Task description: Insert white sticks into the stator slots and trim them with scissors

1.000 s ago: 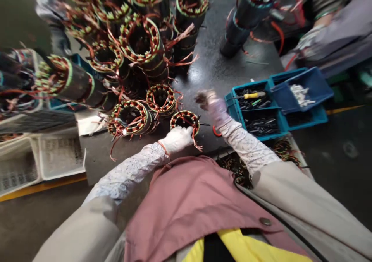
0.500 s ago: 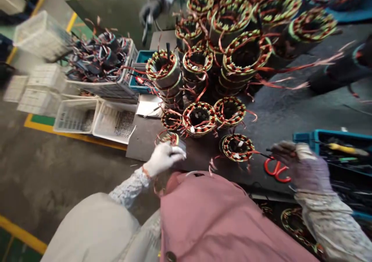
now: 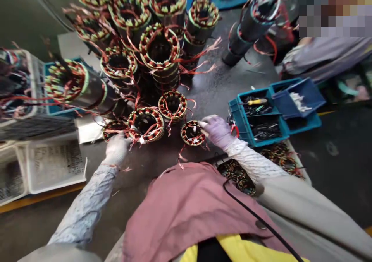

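My left hand (image 3: 117, 150), in a white glove, reaches to a small wire-wound stator (image 3: 112, 127) at the left of the bench. Its fingers are bent at the stator's near side, partly hidden. A larger stator (image 3: 146, 141) with orange-red windings and loose copper leads stands just right of that hand. My right hand (image 3: 218, 131), in a purple-white glove, has its fingers closed at the right rim of another small stator (image 3: 186, 137), which has white tags in its bore. What the fingertips pinch is blurred. Behind that sits a further stator (image 3: 173, 117).
Stacked stators (image 3: 159, 66) fill the back left. Blue bins (image 3: 251, 140) with black pieces and a yellow-handled tool stand right, beside red-handled scissors (image 3: 236, 131). White crates (image 3: 55, 180) are at left. A co-worker's sleeve (image 3: 334, 57) is at upper right.
The view has swung right. My left hand has moved from the bench's near edge to the small stator. My right hand has come from a black-tipped lead to the stator's rim.
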### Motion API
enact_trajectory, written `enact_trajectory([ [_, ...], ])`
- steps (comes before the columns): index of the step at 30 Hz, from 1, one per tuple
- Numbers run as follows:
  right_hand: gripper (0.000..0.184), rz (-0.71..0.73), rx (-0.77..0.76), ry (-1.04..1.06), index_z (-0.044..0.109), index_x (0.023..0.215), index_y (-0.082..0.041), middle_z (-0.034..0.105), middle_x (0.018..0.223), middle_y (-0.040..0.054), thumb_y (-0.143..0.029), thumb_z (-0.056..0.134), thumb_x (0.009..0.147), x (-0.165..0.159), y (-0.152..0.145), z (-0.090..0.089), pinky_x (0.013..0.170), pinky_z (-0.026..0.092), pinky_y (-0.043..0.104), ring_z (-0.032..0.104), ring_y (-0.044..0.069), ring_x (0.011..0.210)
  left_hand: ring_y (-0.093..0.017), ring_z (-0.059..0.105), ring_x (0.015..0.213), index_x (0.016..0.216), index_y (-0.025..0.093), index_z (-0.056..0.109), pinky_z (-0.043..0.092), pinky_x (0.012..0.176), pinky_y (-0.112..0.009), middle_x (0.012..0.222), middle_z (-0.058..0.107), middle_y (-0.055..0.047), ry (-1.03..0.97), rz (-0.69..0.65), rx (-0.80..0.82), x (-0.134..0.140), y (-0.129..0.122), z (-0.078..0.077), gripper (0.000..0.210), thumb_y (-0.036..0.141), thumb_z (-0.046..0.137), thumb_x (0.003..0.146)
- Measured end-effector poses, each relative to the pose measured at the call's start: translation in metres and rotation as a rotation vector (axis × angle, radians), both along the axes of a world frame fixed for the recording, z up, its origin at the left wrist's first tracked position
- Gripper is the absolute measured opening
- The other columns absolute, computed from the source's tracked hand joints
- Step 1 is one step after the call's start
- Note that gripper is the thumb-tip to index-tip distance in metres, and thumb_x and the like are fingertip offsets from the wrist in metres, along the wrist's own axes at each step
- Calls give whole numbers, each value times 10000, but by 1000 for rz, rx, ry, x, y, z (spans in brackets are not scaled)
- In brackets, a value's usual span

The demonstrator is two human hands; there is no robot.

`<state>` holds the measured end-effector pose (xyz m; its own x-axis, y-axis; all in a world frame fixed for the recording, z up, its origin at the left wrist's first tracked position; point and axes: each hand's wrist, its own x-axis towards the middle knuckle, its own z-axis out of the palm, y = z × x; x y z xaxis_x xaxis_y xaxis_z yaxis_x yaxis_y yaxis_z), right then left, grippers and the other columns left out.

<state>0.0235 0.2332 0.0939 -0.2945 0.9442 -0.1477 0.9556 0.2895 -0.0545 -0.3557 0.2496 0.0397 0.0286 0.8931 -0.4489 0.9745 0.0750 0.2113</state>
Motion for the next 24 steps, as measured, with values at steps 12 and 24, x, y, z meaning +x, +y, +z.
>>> enact_trajectory([
  [12,319,-159,33,451,692,1006,-158,697,952,87,-296,432,884,26,29,-30,811,484,357,623,217,892,-177,625,1039,1279,205,525,509,817,-257,1295,568,-102,-488,-221,394,190,-57,62,398,362,479,917],
  [24,646,322,-89,90,582,1233,-62,388,1425,248,-445,706,727,31,-14,-23,1054,280,509,364,382,1281,-305,655,933,1183,95,572,510,755,-417,1109,613,-207,63,-490,109,248,12,69,339,224,452,893],
])
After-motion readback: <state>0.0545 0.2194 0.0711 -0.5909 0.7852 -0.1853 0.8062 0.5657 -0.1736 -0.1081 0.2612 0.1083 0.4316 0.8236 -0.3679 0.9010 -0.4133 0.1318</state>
